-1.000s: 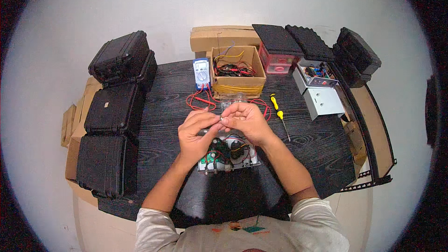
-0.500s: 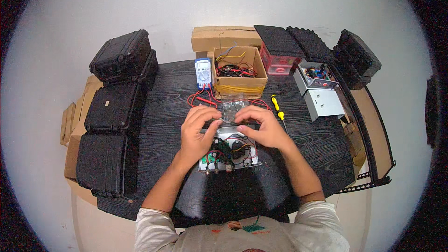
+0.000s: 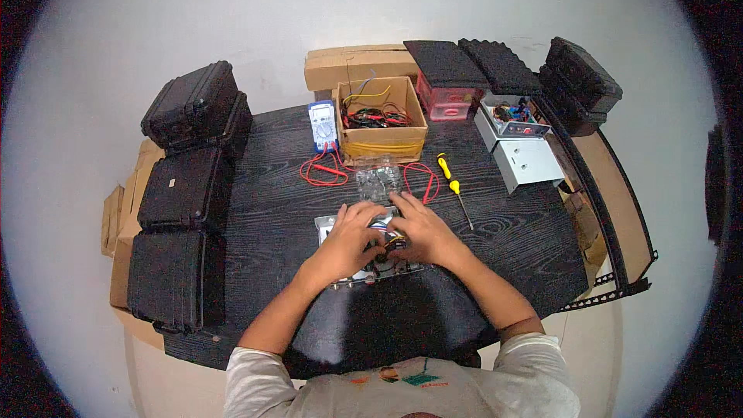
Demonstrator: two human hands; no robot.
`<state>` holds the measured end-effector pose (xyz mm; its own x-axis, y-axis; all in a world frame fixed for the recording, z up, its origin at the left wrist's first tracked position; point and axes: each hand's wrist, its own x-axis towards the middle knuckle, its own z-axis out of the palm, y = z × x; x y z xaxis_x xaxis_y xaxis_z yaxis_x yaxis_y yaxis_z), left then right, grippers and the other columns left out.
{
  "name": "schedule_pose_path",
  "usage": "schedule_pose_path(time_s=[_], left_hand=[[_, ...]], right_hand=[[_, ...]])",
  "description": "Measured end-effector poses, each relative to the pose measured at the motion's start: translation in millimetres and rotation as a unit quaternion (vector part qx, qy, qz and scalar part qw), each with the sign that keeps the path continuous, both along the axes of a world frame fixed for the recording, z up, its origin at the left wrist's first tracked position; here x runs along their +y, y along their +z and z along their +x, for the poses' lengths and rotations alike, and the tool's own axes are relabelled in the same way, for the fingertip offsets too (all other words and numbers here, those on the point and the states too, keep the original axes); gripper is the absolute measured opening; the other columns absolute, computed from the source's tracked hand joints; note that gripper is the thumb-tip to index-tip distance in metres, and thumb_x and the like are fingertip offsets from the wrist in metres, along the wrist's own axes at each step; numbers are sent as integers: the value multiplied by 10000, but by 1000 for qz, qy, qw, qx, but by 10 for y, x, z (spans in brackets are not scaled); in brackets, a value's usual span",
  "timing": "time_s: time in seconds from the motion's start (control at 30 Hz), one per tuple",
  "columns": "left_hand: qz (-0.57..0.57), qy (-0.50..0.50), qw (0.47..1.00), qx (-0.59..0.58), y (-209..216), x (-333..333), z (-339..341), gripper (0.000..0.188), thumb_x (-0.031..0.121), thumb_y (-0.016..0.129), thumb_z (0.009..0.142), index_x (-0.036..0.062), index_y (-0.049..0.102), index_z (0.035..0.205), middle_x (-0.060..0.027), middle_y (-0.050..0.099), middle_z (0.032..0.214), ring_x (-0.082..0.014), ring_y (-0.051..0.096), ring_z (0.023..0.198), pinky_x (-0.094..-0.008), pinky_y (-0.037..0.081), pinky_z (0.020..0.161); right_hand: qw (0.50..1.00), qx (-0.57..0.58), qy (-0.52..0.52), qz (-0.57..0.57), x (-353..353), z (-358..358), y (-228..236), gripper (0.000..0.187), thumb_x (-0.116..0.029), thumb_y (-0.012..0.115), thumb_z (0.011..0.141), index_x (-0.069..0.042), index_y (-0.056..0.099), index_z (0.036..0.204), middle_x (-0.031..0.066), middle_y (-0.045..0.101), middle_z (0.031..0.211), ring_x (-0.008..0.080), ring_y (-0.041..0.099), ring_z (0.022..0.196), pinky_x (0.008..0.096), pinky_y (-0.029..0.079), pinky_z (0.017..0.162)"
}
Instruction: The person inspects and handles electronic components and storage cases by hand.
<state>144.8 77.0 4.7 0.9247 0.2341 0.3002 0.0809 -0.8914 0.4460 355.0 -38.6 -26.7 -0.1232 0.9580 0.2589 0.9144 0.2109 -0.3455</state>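
Observation:
My left hand (image 3: 350,241) and my right hand (image 3: 424,235) are over a shallow white metal enclosure (image 3: 323,224) with electronics inside. Both have curled fingers around the bundle of coloured wires (image 3: 397,241) at its middle, partly hiding it. The fingertips are partly covered, so the exact grip is hard to see. Small connectors (image 3: 354,282) line the enclosure's near edge. Just beyond my hands lies a clear plastic box (image 3: 378,180) with small parts in it.
A multimeter (image 3: 323,128) with red leads stands beside a cardboard box (image 3: 385,143) of cables. To the right lie a yellow-handled screwdriver (image 3: 454,186) and a white metal case (image 3: 529,162). Black hard cases (image 3: 179,190) line the left edge; red drawers (image 3: 451,104) stand behind.
Both hands have come down and nearer, from beside the clear plastic box to the wires in the enclosure. The plastic box stays on the table. The view has shifted slightly.

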Motion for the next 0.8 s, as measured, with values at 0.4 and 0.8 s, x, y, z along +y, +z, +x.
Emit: schedule_pose_path(time_s=[0.4, 0.8], left_hand=[[19, -1, 997, 76, -237, -75, 61, 269, 162, 803, 769, 81, 757, 1022, -86, 481, 1454, -329, 401, 1421, -703, 231, 1183], [45, 13, 996, 76, -375, -98, 93, 253, 230, 799, 776, 91, 762, 984, -64, 455, 1487, -328, 364, 1447, -725, 191, 1185]], right_hand=[[998, -18, 47, -39, 5, 69, -18, 494, -146, 879, 685, -94, 744, 1158, 232, 406, 1577, 442, 387, 1456, 478, 393, 1181], [998, -19, 58, -29, 35, 86, -38, 464, -124, 872, 678, -76, 752, 1124, 214, 443, 1548, 410, 420, 1429, 464, 404, 1174]])
